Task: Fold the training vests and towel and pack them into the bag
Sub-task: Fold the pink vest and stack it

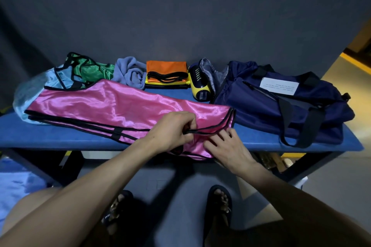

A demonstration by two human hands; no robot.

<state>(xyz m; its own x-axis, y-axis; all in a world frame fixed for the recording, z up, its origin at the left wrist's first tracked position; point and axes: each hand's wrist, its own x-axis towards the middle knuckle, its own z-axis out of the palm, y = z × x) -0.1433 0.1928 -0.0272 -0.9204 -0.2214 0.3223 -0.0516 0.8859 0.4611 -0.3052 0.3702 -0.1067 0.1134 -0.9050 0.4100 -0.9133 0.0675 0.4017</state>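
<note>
Dim light; glare on the pink vest past my hands; frame edges bend and blur.

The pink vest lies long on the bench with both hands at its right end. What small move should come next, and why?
Probably fold the right end over toward the left. The pink vest is already a long strip, the left hand pinches its black edge, and the right hand presses the cloth beside it.

The pink vest is glossy, satiny cloth with black trim. The navy bag is matt woven fabric; the blue towel looks soft.
</note>
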